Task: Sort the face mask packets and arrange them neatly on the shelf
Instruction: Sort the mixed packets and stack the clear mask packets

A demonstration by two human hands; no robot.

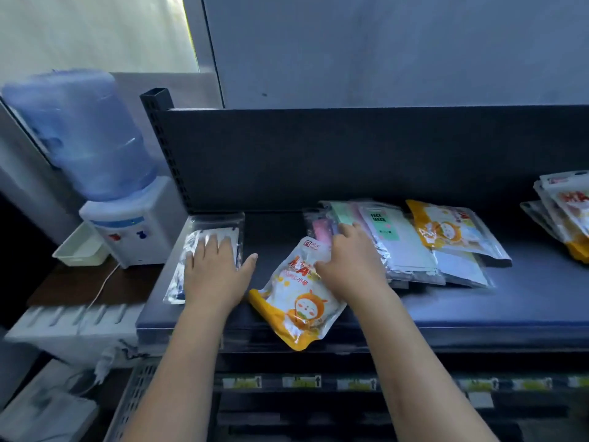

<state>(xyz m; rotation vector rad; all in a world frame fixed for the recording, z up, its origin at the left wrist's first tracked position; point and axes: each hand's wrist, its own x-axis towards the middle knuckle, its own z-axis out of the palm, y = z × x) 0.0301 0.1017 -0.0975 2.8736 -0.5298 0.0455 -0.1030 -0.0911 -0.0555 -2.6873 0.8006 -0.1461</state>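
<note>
My left hand (215,271) lies flat, fingers spread, on a clear packet of white masks (220,226) at the left end of the dark shelf (478,301). My right hand (347,260) reaches into a loose pile of packets, fingers on a pink and green packet (322,228) and its palm over an orange cartoon packet (299,301) that hangs over the shelf's front edge. A white "FACE MASK" packet (392,234) and another orange cartoon packet (452,228) lie in the pile to the right.
More orange packets (564,212) are stacked at the far right of the shelf. A water dispenser (105,173) stands left of the shelf post (162,148). Price labels (302,381) line the lower shelf edge.
</note>
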